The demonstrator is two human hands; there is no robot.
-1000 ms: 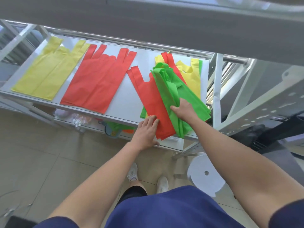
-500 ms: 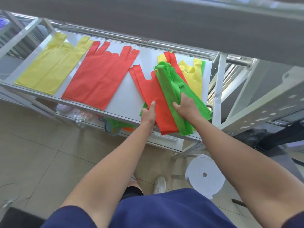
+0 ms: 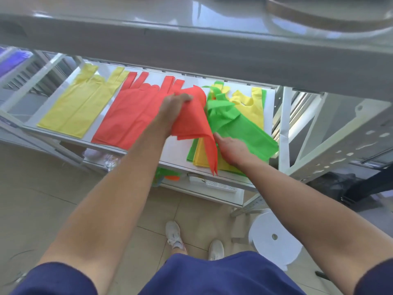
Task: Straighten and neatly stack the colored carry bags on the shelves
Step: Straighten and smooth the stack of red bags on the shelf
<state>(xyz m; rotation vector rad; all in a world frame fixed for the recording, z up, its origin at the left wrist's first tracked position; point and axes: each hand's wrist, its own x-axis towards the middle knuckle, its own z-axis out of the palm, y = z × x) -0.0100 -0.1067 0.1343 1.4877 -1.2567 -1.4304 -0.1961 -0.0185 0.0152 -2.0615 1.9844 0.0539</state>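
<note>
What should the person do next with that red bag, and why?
Probably carry the red bag left and lay it flat on the red stack: the left hand grips it above the mixed pile, where the right hand rests, and colours lie stacked separately.

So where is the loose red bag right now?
Head view, mid-shelf: the left hand grips the red bag, lifted between the flat red stack and the green bags.

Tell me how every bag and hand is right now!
left hand: grips the red bag.
red bag: lifted, crumpled.
right hand: rests flat on the mixed pile.
green bag: rumpled on the pile.
yellow stack: flat, neat.
red stack: flat, neat.
</note>
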